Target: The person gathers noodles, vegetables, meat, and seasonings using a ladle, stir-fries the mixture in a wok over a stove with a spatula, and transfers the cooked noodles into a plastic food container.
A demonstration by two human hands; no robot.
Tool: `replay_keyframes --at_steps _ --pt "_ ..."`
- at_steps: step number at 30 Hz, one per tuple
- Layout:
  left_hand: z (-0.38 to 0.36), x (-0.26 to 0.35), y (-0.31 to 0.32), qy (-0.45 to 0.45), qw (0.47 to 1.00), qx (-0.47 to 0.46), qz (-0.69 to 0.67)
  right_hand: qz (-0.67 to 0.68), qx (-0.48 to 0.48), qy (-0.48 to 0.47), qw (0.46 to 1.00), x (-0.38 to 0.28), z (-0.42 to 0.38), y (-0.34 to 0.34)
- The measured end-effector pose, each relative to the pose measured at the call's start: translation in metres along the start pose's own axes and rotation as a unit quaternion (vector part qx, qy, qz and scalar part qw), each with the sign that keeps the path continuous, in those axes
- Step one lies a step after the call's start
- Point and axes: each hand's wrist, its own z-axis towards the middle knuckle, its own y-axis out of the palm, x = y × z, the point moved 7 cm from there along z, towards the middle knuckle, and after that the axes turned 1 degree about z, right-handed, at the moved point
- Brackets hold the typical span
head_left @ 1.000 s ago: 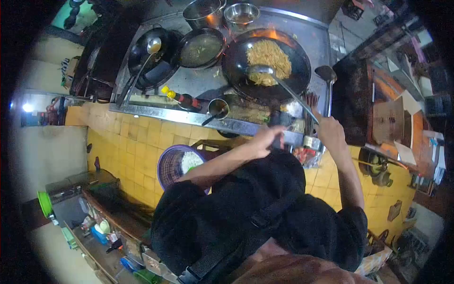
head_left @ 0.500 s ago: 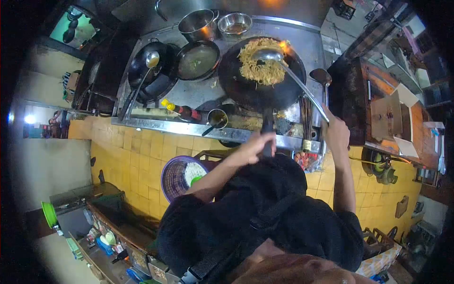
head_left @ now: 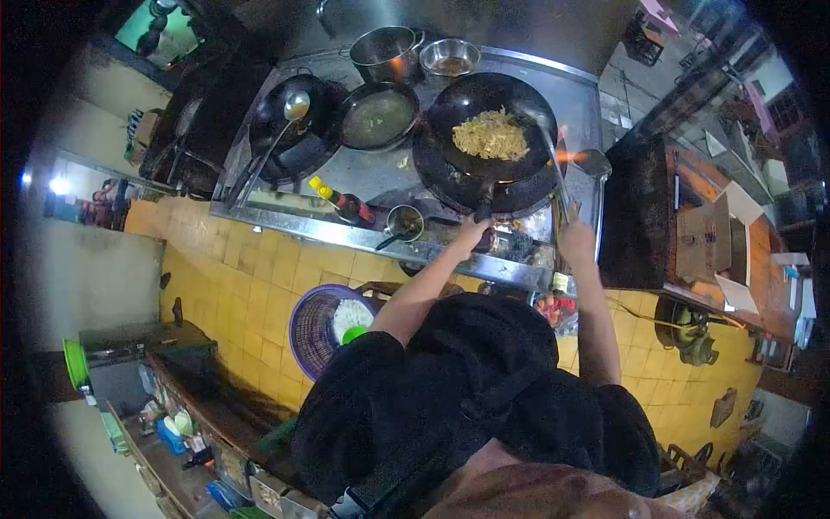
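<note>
My left hand (head_left: 471, 238) is closed around the handle of a black wok (head_left: 488, 93). The wok is lifted off the dark burner ring (head_left: 430, 186) and tilted. Fried noodles (head_left: 491, 137) lie in a heap in its middle. In my right hand (head_left: 576, 242) is the handle of a long metal ladle (head_left: 557, 169), which points up at the wok's right side. The ladle's bowl is hard to make out against the rim. Flame (head_left: 566, 156) shows at the right of the wok, beside a dark ladle (head_left: 593, 163) resting on the stove.
Left on the stove are another wok with a ladle (head_left: 296, 106), a pan of liquid (head_left: 379, 117), a pot (head_left: 386, 54) and a steel bowl (head_left: 450, 57). A sauce bottle (head_left: 347, 206) and small saucepan (head_left: 405, 223) line the front edge. A purple basket (head_left: 313, 333) stands below.
My left hand has gripped the handle and the wok is raised and tilted from the burner. The ladle has moved off the noodles to the right. The noodles have gathered into a smaller heap.
</note>
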Motion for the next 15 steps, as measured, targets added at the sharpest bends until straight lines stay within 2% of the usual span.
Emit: replay_keyframes --at_steps 1,2,3,4,7,8,9,10,11,13,14,15 --pt "0.002 -0.002 -0.001 0.008 1.000 -0.002 -0.001 -0.002 -0.001 -0.004 1.000 0.002 0.004 0.029" --pt "0.004 -0.004 -0.003 0.016 1.000 -0.005 -0.003 0.056 0.066 -0.059 0.994 0.003 0.011 0.067" --pt "0.006 -0.008 -0.005 0.017 1.000 -0.003 -0.008 0.224 -0.075 -0.024 0.971 -0.005 0.011 0.079" --pt "0.010 -0.011 -0.006 0.019 1.000 -0.013 -0.012 0.362 -0.198 0.054 0.909 -0.014 0.007 0.089" --pt "0.010 -0.018 -0.009 0.007 1.000 -0.016 -0.019 0.318 -0.219 0.003 0.923 -0.033 0.014 0.028" --pt "0.008 -0.016 -0.009 0.010 1.000 -0.007 -0.003 0.145 -0.097 -0.173 0.969 -0.040 0.018 0.008" --pt "0.009 -0.010 -0.009 0.014 1.000 0.001 0.013 0.144 -0.096 -0.176 0.969 -0.029 0.013 0.008" --pt "0.063 -0.050 -0.041 0.130 0.985 0.016 0.112 0.098 -0.074 -0.197 0.973 -0.030 -0.005 -0.011" --pt "0.055 -0.036 -0.036 0.137 0.984 0.017 0.110 0.051 -0.051 -0.218 0.973 -0.030 -0.016 -0.024" --pt "0.021 -0.023 -0.011 -0.026 0.995 -0.030 -0.088 -0.047 -0.073 -0.221 0.971 -0.034 -0.021 -0.014" --pt "0.021 -0.016 -0.007 0.011 0.993 -0.054 -0.107 -0.025 -0.105 -0.166 0.980 -0.036 -0.017 -0.005" --pt "0.021 -0.013 -0.007 0.010 0.993 -0.055 -0.108 -0.027 -0.106 -0.165 0.980 -0.050 -0.010 0.009"
